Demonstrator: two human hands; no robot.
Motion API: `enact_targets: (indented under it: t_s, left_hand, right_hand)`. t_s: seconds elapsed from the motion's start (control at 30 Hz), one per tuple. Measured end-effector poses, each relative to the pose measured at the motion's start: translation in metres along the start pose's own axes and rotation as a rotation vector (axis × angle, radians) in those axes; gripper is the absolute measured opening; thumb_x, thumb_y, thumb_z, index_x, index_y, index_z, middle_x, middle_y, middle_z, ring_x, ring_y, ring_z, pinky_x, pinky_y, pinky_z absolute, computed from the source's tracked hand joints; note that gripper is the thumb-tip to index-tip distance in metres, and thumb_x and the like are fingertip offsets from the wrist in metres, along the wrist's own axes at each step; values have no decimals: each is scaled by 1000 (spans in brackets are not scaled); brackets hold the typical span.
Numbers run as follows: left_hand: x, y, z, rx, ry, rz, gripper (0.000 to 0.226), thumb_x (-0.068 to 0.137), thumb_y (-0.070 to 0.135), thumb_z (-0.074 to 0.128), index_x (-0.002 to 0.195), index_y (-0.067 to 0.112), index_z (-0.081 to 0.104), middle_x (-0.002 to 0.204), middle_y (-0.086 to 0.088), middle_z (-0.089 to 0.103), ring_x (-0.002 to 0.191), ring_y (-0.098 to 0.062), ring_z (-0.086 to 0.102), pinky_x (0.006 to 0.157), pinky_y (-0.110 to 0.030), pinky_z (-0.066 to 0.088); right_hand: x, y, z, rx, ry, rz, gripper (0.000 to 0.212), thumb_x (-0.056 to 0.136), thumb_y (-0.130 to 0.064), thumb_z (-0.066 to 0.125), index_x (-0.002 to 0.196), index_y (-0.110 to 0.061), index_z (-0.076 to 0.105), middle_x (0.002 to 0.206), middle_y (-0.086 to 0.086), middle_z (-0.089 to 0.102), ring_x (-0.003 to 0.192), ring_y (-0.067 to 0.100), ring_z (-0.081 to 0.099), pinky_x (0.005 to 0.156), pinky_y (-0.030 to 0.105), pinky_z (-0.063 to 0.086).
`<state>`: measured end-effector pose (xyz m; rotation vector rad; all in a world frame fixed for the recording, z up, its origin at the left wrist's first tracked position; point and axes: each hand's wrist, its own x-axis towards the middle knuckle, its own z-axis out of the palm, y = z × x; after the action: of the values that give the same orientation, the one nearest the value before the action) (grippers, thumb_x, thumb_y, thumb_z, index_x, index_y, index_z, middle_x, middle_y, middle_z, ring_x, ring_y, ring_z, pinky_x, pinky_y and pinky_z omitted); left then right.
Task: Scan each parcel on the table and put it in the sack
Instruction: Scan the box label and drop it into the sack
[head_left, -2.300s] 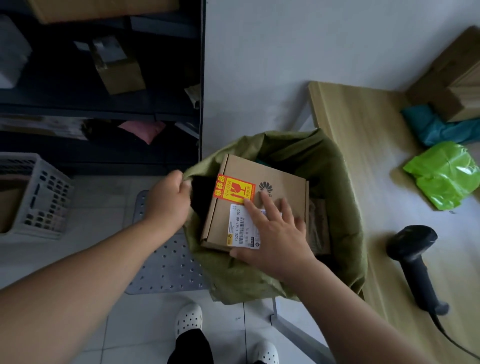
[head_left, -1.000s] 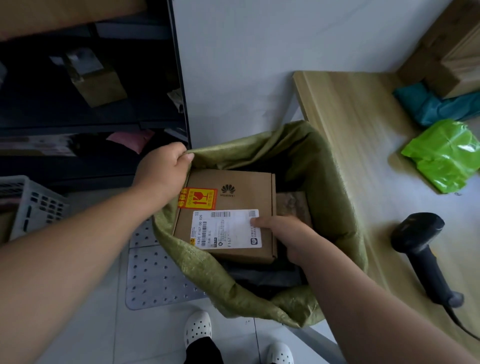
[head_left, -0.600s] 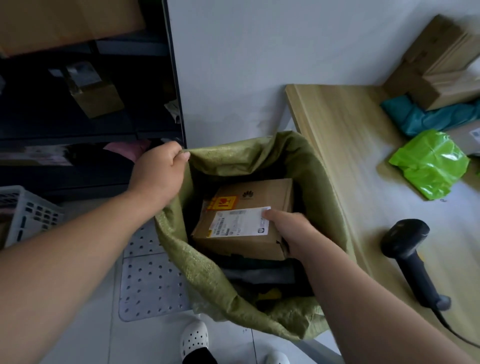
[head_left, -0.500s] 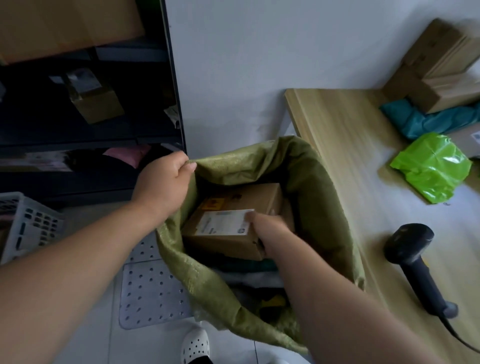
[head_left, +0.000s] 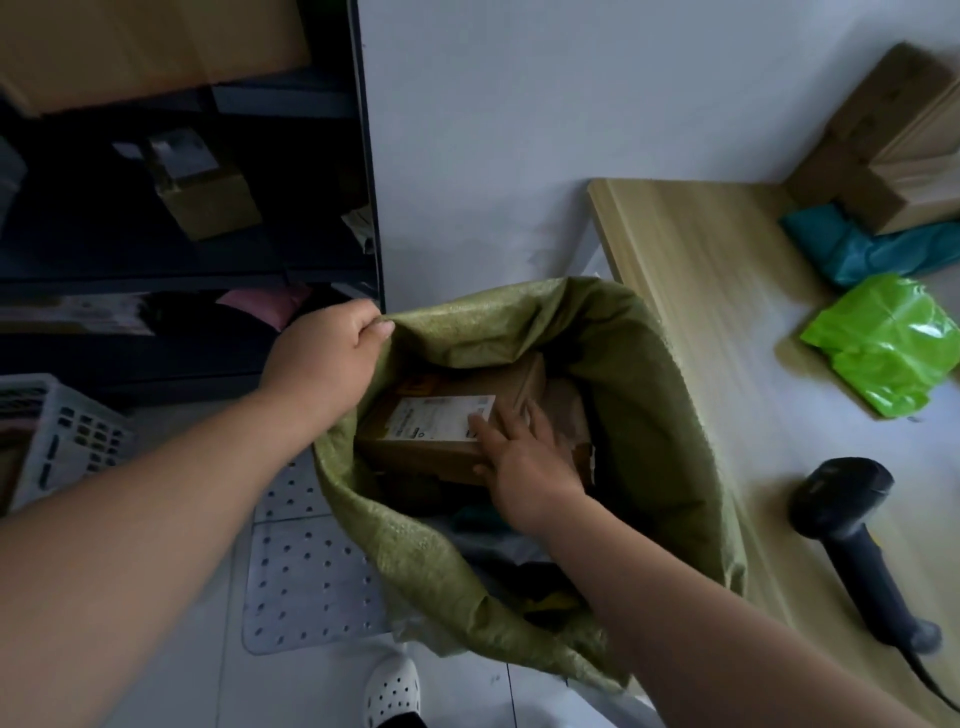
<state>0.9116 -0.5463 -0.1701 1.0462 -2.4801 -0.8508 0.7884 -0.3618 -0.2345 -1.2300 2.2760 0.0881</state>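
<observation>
The left hand (head_left: 322, 358), its grip closed on the sack (head_left: 649, 415) rim, spreads the mouth so the right hand (head_left: 519, 457), grip slack with fingers flat, seats the parcel (head_left: 441, 423) inside, beside the surface's (head_left: 727, 312) left edge.

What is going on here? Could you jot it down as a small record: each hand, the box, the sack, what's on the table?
Sack: green, woven, open, beside the table
Left hand: grips the sack's rim
Right hand: fingers flat on the box, inside the sack
Box: brown, white label up, lying in the sack
On the table: black scanner, green bag, teal bag, brown boxes
</observation>
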Motion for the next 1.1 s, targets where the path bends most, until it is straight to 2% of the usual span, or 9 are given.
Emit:
enact_targets:
  t_s: [0.2, 0.33, 0.47, 0.63, 0.77, 0.87, 0.93, 1.0, 1.1]
  left_hand:
    - [-8, -4, 8, 28, 31, 57, 31, 96, 28, 51, 68, 15, 50, 51, -7, 48, 49, -24, 48, 47, -35, 35]
    - [-9, 1, 5, 57, 55, 28, 29, 96, 30, 49, 76, 10, 55, 58, -9, 53, 55, -27, 52, 51, -37, 38]
    - [-22, 19, 2, 288, 38, -9, 36, 95, 38, 49, 124, 17, 53, 107, -8, 62, 97, -28, 57, 81, -41, 45]
    - [-76, 57, 10, 599, -102, 269, 67, 90, 58, 42, 146, 24, 29, 151, -3, 34, 142, -26, 21, 112, -49, 14]
    - [-128, 95, 26, 546, -661, 370, 84, 77, 82, 18, 138, 29, 41, 139, 5, 49, 139, -19, 27, 113, -52, -3]
    - [-163, 109, 40, 719, -892, 373, 71, 76, 74, 44, 129, 28, 51, 129, 2, 56, 135, -22, 31, 114, -56, -8]
    - [-180, 115, 46, 804, -880, 351, 29, 88, 38, 54, 112, 25, 63, 109, 1, 64, 122, -22, 45, 115, -56, -8]
    - [-194, 122, 49, 880, -802, 305, 21, 90, 17, 49, 100, 23, 67, 95, 0, 64, 107, -21, 54, 116, -54, -4]
    - [-206, 138, 50, 901, -648, 245, 17, 91, 23, 53, 103, 26, 65, 100, 2, 64, 114, -22, 51, 116, -53, 1]
  right_hand:
    - [32, 10, 12, -91, -112, 38, 61, 105, -33, 37, 157, -37, 6, 168, 0, -5, 150, 35, 12, 120, 48, 9]
    - [29, 12, 6, -131, -159, 58, 71, 102, -32, 44, 157, -38, 0, 168, -1, -11, 151, 36, 7, 120, 53, 7]
    - [-3, 15, -1, -65, -58, 6, 71, 103, -34, 42, 157, -37, -4, 167, -3, -15, 152, 34, -2, 120, 54, 4]
    - [-60, 21, -13, -12, 28, -61, 66, 104, -39, 38, 158, -34, 0, 168, -3, -1, 154, 27, 0, 121, 48, 6]
    - [-114, 36, -35, 45, 112, -34, 61, 104, -42, 38, 158, -28, 13, 167, 1, 13, 152, 24, 14, 122, 41, 13]
    - [-153, 59, -50, 80, 140, -36, 58, 104, -43, 38, 157, -27, 20, 166, 0, 20, 151, 24, 19, 120, 38, 16]
    - [-178, 80, -55, 73, 150, -48, 58, 104, -43, 38, 157, -26, 22, 165, 0, 23, 149, 25, 24, 119, 39, 19]
    - [-200, 103, -56, 61, 154, -63, 57, 104, -43, 38, 156, -25, 24, 164, 1, 25, 146, 27, 30, 117, 40, 23]
    - [-226, 137, -55, 54, 165, -89, 56, 104, -43, 39, 155, -23, 28, 161, 2, 31, 143, 28, 35, 114, 40, 28]
